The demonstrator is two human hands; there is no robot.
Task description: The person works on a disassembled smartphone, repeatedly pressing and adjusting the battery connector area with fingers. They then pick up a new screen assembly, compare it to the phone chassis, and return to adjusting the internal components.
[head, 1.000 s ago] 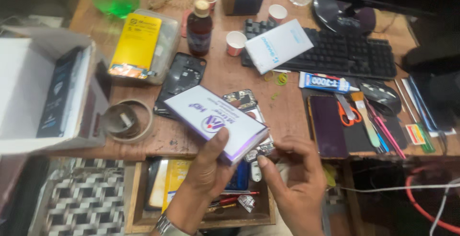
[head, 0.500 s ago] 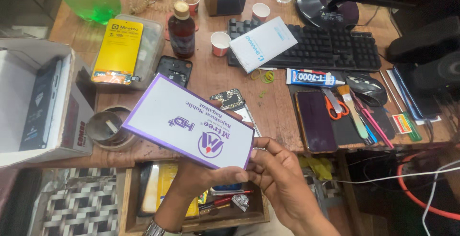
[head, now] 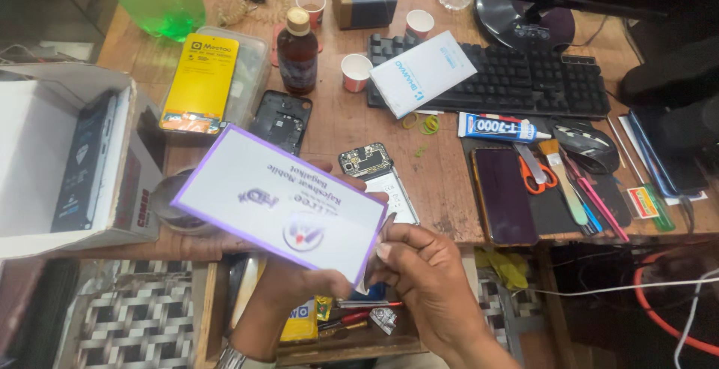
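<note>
White card with purple border: held flat and tilted above the front edge of the wooden desk. Left hand supports it from beneath, mostly hidden. Right hand pinches its lower right corner between thumb and fingertips.

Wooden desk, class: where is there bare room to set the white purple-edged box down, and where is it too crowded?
Bare wood shows on the desk between the opened phone, the dark phone and the keyboard; a smaller patch lies between the brown bottle and paper cup. The right side, with scissors and brushes, is crowded. Both hands hold the box.
</note>
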